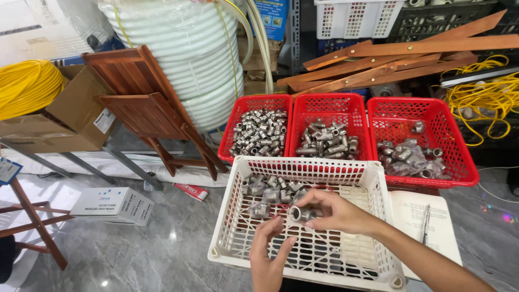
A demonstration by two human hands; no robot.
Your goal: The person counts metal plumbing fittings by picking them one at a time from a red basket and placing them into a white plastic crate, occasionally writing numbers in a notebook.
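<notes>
Before you, a white basket (373, 216) holds a small heap of metal pipe fittings (270, 190) at its far end, while three red baskets (330, 108) behind it each carry more such fittings. Your right hand (331, 212) has its grip pinched around one short metal fitting (299, 214) above the white basket, its open bore facing left toward you and its long axis roughly level. Your left hand (267, 259) hovers just below it, fingers loosely spread and holding nothing.
</notes>
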